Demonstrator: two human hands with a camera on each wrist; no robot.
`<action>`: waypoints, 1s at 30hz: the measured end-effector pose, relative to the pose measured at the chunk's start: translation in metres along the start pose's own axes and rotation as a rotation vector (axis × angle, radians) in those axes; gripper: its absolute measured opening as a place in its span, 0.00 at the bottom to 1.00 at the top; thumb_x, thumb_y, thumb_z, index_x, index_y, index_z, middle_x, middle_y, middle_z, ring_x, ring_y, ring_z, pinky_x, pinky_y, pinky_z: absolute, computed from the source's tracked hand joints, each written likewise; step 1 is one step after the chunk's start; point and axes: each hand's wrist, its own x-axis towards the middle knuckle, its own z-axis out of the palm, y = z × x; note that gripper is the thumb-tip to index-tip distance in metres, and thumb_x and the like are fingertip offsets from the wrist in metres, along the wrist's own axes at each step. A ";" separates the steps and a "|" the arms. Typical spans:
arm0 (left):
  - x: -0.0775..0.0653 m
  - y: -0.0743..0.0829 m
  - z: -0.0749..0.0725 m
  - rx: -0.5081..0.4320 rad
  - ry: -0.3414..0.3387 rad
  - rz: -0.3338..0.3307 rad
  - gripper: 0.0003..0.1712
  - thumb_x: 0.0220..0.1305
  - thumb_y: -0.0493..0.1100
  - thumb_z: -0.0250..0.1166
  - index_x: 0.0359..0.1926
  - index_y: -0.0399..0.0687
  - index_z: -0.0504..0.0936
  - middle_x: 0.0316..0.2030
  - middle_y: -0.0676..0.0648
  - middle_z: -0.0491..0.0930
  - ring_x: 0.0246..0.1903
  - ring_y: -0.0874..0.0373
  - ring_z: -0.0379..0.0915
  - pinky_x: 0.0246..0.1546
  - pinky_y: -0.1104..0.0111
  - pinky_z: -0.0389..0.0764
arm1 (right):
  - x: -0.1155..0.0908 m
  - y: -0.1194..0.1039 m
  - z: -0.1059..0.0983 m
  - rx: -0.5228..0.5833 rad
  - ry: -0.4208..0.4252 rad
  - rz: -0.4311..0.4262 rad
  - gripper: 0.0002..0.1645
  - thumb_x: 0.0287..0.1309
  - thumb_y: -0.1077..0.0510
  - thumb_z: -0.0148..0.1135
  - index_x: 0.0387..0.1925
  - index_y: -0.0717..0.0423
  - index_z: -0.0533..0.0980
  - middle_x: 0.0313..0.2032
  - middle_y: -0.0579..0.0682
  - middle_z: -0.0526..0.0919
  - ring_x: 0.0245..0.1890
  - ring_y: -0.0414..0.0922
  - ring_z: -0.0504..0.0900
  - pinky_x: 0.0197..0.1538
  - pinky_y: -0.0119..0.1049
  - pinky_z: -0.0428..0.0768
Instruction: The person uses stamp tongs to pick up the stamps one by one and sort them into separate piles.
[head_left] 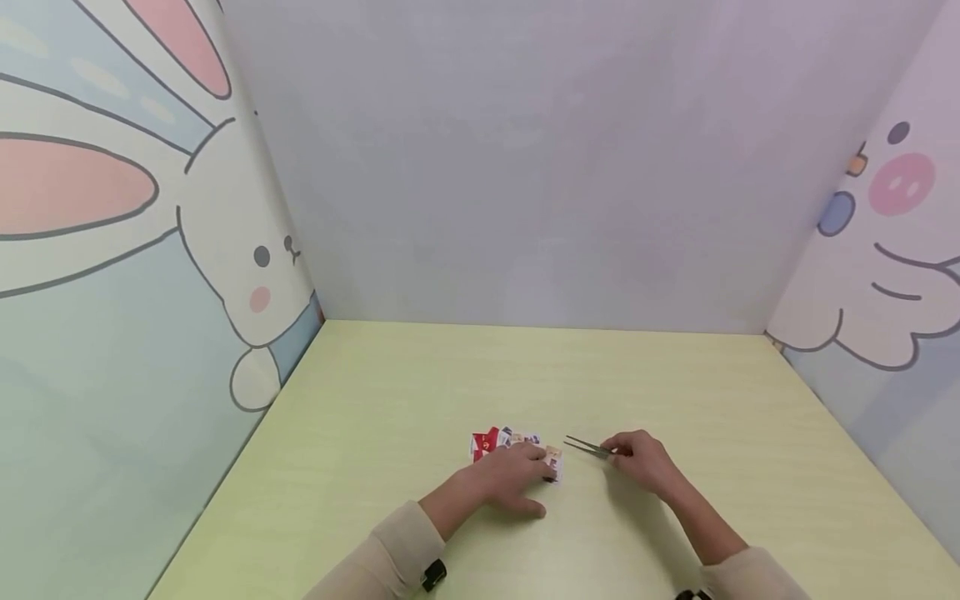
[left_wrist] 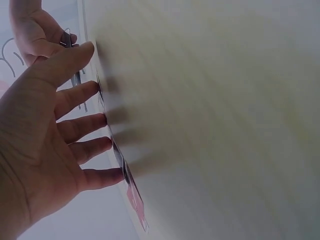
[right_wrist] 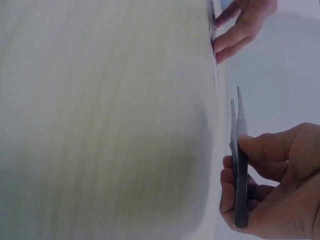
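Note:
Several small printed paper pieces, red and white (head_left: 487,439), lie together near the middle of the table. My left hand (head_left: 510,477) rests over them with its fingers spread. In the left wrist view the fingertips (left_wrist: 102,119) press on the papers (left_wrist: 134,197), and the palm is raised. Part of the papers is hidden under this hand. To the right, my right hand (head_left: 639,460) holds metal tweezers (head_left: 588,447) between thumb and fingers. The right wrist view shows the tweezers (right_wrist: 240,165) with their two tips slightly apart and nothing between them. Those tips point toward the papers.
A pale yellow tabletop (head_left: 420,367) stretches to a plain grey back wall (head_left: 510,167). Side panels with a cartoon rabbit (head_left: 247,292) on the left and a cartoon pig (head_left: 900,250) on the right bound the table.

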 end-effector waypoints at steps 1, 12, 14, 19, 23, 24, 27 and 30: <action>0.000 0.000 0.000 -0.006 0.000 0.003 0.31 0.55 0.61 0.64 0.60 0.61 0.73 0.61 0.51 0.67 0.61 0.57 0.59 0.57 0.64 0.64 | 0.000 0.001 0.000 -0.001 -0.005 -0.009 0.10 0.49 0.70 0.59 0.35 0.62 0.82 0.25 0.48 0.77 0.26 0.42 0.70 0.30 0.38 0.69; 0.000 0.005 -0.004 -0.018 -0.017 0.006 0.28 0.55 0.60 0.65 0.58 0.65 0.75 0.62 0.49 0.66 0.62 0.56 0.58 0.57 0.63 0.64 | 0.004 0.011 -0.001 0.012 -0.085 -0.102 0.04 0.50 0.69 0.61 0.30 0.62 0.80 0.23 0.44 0.74 0.24 0.41 0.68 0.27 0.33 0.68; 0.000 0.005 -0.004 -0.008 -0.018 0.001 0.29 0.55 0.61 0.65 0.58 0.64 0.75 0.62 0.50 0.66 0.62 0.57 0.58 0.57 0.64 0.65 | 0.005 0.012 -0.001 0.005 -0.090 -0.129 0.04 0.50 0.69 0.61 0.30 0.63 0.80 0.23 0.44 0.75 0.24 0.40 0.68 0.27 0.33 0.68; -0.001 0.005 -0.003 0.011 -0.028 -0.011 0.31 0.54 0.62 0.64 0.59 0.63 0.73 0.63 0.51 0.64 0.63 0.57 0.56 0.57 0.63 0.64 | 0.006 0.011 0.000 0.005 -0.103 -0.175 0.03 0.50 0.69 0.62 0.30 0.64 0.80 0.25 0.44 0.77 0.24 0.38 0.69 0.27 0.33 0.70; -0.001 0.005 -0.003 0.027 -0.034 -0.017 0.32 0.54 0.63 0.64 0.61 0.64 0.72 0.64 0.51 0.63 0.64 0.55 0.55 0.58 0.61 0.64 | 0.006 0.009 0.000 0.013 -0.112 -0.194 0.02 0.52 0.68 0.62 0.30 0.64 0.80 0.25 0.44 0.77 0.25 0.38 0.69 0.28 0.33 0.70; -0.001 0.005 -0.003 0.029 -0.034 -0.018 0.33 0.54 0.63 0.63 0.61 0.63 0.71 0.64 0.51 0.63 0.64 0.54 0.54 0.58 0.61 0.63 | 0.006 0.009 0.000 0.013 -0.109 -0.193 0.02 0.52 0.68 0.62 0.30 0.64 0.80 0.25 0.44 0.78 0.25 0.38 0.69 0.28 0.33 0.70; -0.002 0.005 -0.003 0.030 -0.032 -0.018 0.33 0.54 0.63 0.64 0.61 0.63 0.71 0.64 0.51 0.62 0.64 0.52 0.54 0.58 0.60 0.63 | 0.005 0.009 0.000 0.010 -0.104 -0.194 0.02 0.53 0.68 0.62 0.30 0.64 0.80 0.25 0.44 0.78 0.25 0.37 0.69 0.29 0.32 0.70; -0.002 0.005 -0.004 0.031 -0.030 -0.016 0.33 0.54 0.62 0.64 0.61 0.62 0.71 0.65 0.50 0.62 0.65 0.51 0.54 0.58 0.59 0.63 | 0.006 0.010 0.000 0.007 -0.102 -0.195 0.03 0.52 0.69 0.62 0.30 0.63 0.80 0.26 0.44 0.78 0.25 0.38 0.70 0.29 0.33 0.71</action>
